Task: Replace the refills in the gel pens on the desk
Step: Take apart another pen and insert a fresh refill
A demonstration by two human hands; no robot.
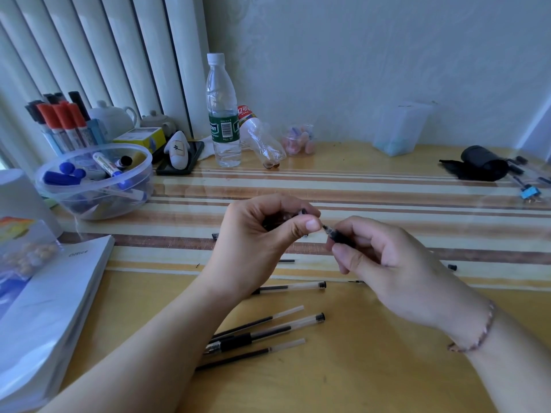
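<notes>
Gel pen's clear-and-black tip section point(331, 233) is pinched by the right hand point(384, 260); left hand point(259, 236) at nine o'clock grips a black-ended piece (mostly hidden).

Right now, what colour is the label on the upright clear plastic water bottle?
Green, with a white barcode panel, on the upright clear plastic water bottle; the head view shows it.

"Office" on white book point(53, 296), lower left of frame. Green label of water bottle point(223, 114), upper centre: print too blurred to read.
</notes>
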